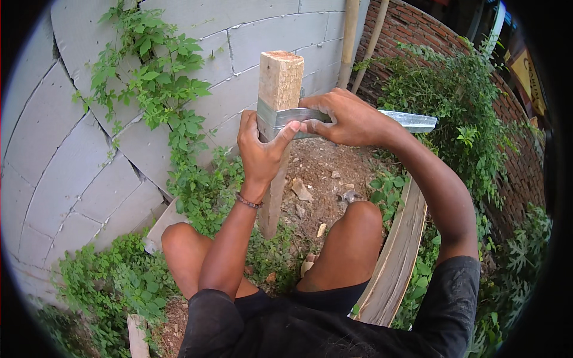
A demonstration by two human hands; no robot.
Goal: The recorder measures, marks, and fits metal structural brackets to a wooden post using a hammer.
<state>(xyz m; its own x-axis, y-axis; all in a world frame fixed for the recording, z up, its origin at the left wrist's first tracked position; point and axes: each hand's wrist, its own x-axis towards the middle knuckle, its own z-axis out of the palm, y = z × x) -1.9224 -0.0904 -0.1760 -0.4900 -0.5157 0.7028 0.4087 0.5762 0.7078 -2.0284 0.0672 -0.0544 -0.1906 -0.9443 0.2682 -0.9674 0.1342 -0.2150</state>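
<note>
My left hand (258, 149) clasps the metal strip (295, 115) against the upright wooden post (280, 80); my right hand (353, 119) pinches it just beside. The strip appears to continue behind my right hand, partly hidden. Treat it as light, springy, sharp-edged: grip the flat faces.

An outdoor yard: a grey block wall (71, 167) and a red-brick wall (418, 27) flank bare, stony soil (325, 167), with a climbing vine (158, 77), leafy shrubs (444, 89) and daylight throughout.
</note>
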